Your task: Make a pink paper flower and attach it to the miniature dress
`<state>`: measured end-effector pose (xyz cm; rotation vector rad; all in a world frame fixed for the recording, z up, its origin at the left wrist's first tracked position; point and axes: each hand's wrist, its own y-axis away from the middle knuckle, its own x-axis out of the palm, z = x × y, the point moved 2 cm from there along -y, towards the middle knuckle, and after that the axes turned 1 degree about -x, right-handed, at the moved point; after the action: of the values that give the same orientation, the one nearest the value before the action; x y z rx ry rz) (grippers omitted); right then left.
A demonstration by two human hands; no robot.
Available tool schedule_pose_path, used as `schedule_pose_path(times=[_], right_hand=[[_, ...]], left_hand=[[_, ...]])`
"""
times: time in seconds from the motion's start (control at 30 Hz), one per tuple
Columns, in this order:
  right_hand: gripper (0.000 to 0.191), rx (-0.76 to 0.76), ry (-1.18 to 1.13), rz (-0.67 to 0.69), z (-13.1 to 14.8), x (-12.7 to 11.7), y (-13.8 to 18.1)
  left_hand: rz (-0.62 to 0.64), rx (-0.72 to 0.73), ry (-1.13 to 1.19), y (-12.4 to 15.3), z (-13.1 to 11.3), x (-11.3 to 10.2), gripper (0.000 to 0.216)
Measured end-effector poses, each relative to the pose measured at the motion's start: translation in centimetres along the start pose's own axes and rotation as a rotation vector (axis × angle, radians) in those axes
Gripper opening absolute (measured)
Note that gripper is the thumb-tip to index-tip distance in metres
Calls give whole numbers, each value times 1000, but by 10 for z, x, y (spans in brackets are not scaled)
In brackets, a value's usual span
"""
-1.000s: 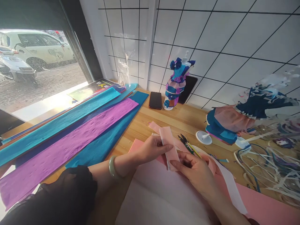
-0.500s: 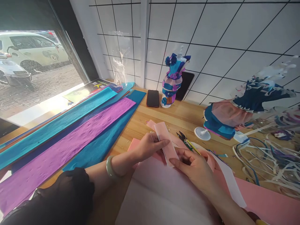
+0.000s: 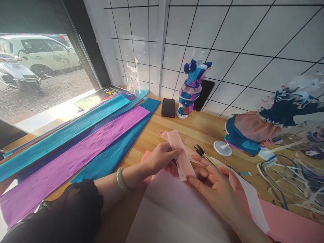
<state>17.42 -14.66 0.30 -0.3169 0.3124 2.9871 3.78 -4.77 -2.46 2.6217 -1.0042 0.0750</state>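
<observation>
My left hand (image 3: 162, 158) pinches a folded pale pink paper strip (image 3: 186, 165), thumb on top and fingers beneath. A green bangle (image 3: 121, 179) circles the left wrist. At the strip's lower right end, my right hand (image 3: 217, 189) has its thumb against the corner and a finger curled behind, while the index finger lies lifted away from the edge. Below the hands spreads a large pale sheet (image 3: 172, 209). Several pink pieces lie under and around the strip. Beside the right fingers are small scissors (image 3: 199, 151) with dark blades, partly covered.
Long turquoise (image 3: 101, 113) and purple paper lengths (image 3: 101, 145) lie at left. A phone (image 3: 168, 108) and a small dressed mannequin (image 3: 191, 89) stand near the tiled wall. At right are a tilted dress form (image 3: 255, 126), a white base (image 3: 222, 147) and tangled ribbons (image 3: 275, 182).
My right index finger has lifted and straightened off the strip's edge, and the right hand has opened slightly. The left hand keeps its pinch. The view has shifted slightly.
</observation>
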Motion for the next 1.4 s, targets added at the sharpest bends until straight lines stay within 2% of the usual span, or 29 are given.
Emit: schedule_pose_path(times=[0.13, 0.3, 0.43, 0.67, 0.83, 1.07, 1.2, 1.4], right_hand=[[44, -21, -15, 94, -7, 2, 3], [17, -130, 189, -28, -6, -1, 3], [6, -216, 236, -10, 4, -1, 3], [6, -189, 252, -4, 8, 0, 2], [17, -145, 238, -53, 1, 0, 2], [8, -211, 269, 44, 2, -1, 1], [8, -212, 235, 27, 2, 0, 1], [7, -149, 232, -41, -5, -4, 0]], left_hand=[[-18, -27, 105, -4, 1, -3, 43], [50, -32, 120, -4, -1, -4, 38], [45, -31, 112, -1, -4, -4, 36], [52, -67, 120, -3, -3, -4, 39], [87, -51, 101, -3, -3, -4, 39], [99, -34, 85, -1, -5, -3, 38], [117, -19, 89, -1, -3, -3, 39], [228, -20, 129, -1, -6, -1, 43]])
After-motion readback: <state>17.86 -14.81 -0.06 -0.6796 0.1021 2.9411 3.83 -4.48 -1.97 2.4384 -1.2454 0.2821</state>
